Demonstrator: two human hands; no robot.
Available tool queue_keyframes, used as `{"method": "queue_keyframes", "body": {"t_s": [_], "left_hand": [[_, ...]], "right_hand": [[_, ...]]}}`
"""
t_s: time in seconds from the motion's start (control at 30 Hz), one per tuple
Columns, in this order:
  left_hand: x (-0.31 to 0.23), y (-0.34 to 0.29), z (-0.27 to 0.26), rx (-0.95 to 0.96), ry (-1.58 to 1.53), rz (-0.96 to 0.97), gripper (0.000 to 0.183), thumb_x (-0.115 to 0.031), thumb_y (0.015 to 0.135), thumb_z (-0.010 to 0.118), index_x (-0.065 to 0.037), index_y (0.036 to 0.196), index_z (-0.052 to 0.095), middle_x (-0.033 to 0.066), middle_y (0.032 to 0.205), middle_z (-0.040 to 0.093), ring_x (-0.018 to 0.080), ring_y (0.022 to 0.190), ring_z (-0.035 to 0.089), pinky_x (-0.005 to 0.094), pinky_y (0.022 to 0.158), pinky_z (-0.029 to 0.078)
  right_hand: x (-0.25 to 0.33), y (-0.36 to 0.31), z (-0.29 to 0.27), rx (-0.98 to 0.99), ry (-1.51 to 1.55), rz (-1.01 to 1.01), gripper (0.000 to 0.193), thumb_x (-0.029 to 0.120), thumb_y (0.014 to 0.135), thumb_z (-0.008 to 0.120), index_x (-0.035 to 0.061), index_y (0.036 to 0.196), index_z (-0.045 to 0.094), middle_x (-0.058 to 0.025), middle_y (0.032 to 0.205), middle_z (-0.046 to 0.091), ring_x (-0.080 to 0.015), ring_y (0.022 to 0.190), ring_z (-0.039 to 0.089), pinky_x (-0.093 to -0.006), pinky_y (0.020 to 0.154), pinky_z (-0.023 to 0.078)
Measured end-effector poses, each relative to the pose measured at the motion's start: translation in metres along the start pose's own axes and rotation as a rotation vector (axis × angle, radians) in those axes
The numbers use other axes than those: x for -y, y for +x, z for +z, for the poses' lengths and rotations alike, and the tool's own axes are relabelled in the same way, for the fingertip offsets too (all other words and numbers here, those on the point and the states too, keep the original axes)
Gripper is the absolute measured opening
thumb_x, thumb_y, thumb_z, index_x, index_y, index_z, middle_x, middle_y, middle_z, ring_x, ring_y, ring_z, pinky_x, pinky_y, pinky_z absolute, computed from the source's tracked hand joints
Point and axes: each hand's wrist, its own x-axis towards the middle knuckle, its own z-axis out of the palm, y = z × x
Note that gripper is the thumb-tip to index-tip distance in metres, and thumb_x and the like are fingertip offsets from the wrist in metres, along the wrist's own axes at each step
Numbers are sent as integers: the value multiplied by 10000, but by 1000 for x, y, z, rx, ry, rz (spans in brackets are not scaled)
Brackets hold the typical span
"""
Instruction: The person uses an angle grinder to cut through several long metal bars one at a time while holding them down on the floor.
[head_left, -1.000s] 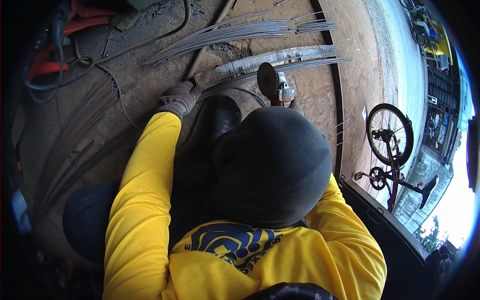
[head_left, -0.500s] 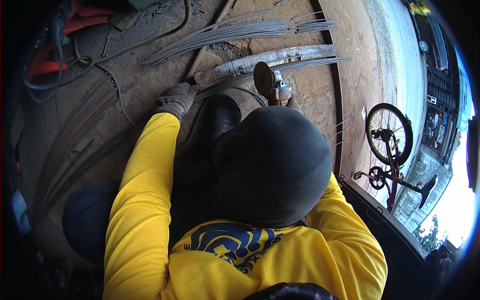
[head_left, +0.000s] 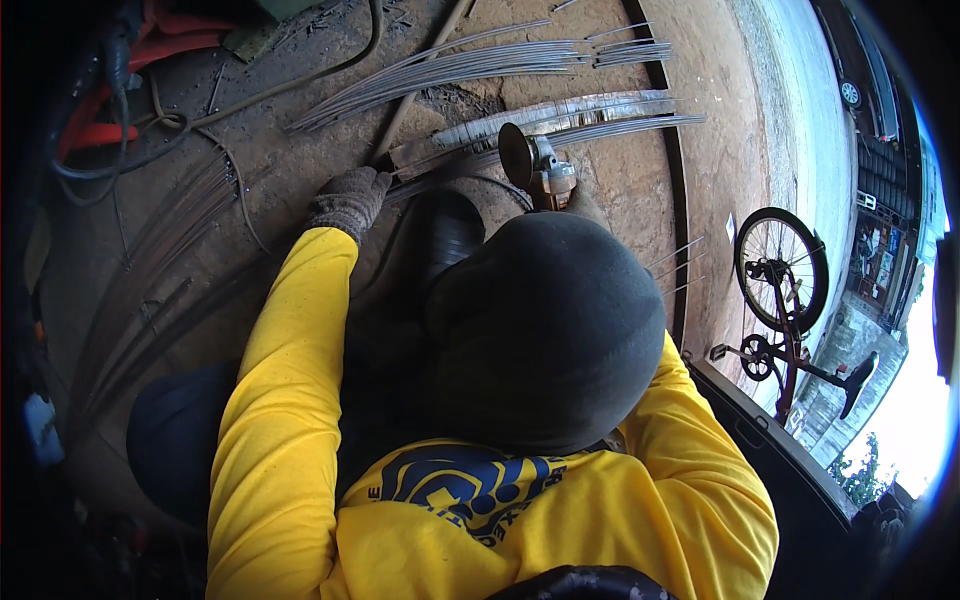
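My left hand (head_left: 350, 197), in a grey knit glove, is closed round the near end of a bundle of thin metal rods (head_left: 630, 127). These rods run to the right beside a long pale-edged bar (head_left: 480, 132). To the right, an angle grinder (head_left: 552, 183) is held up with its disc (head_left: 516, 156) tilted over the rods. My right forearm passes behind a large dark rounded form (head_left: 545, 335), which hides nearly all of my right hand; the grinder's body rises from there. A dark boot (head_left: 452, 235) stands between the left hand and the grinder.
Another bundle of rods (head_left: 470, 65) lies farther off across a brown pipe (head_left: 405, 105). Cables (head_left: 240, 190) and red objects (head_left: 90, 125) are at the left. A dark metal edge (head_left: 680, 200) borders the work area on the right, with a bicycle (head_left: 780, 290) beyond.
The grinder has shifted slightly left, and its disc has turned so that it shows narrower. My left hand stays closed on the rods, almost unmoved.
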Motion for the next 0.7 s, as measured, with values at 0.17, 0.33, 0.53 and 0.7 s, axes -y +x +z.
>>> {"method": "queue_keyframes", "body": {"t_s": [0.17, 0.33, 0.53, 0.7], "left_hand": [[-2, 0, 0, -6, -4, -6, 544, -518, 1029, 388, -77, 1184, 667, 214, 1246, 655, 431, 1169, 603, 524, 1011, 472], [-4, -3, -2, 10, 14, -33, 543, -523, 1030, 384, -88, 1207, 657, 203, 1255, 656, 424, 1181, 603, 529, 1017, 468], [-8, -5, -5, 31, 24, -27, 554, -532, 1033, 368, -91, 1223, 645, 196, 1270, 650, 418, 1186, 603, 528, 1022, 468], [-5, -4, -5, 47, 27, -47, 555, -537, 1032, 365, -103, 1245, 638, 187, 1296, 640, 408, 1207, 597, 528, 1036, 461]], "right_hand": [[-2, 7, 4, -27, -60, -13, 952, 441, 621, 882, 35, 1384, 482, -237, 1257, 663, -389, 1193, 639, -444, 1009, 500], [0, 9, 6, -4, -10, -63, 967, 429, 602, 892, 30, 1367, 454, -246, 1248, 661, -392, 1183, 642, -449, 1000, 504], [-7, 18, 9, -19, -10, -99, 971, 428, 590, 895, 29, 1359, 457, -244, 1241, 664, -395, 1178, 643, -451, 996, 506], [2, 13, 12, -38, -32, -57, 982, 437, 591, 894, 21, 1365, 454, -249, 1230, 669, -404, 1168, 647, -444, 995, 508]]}}
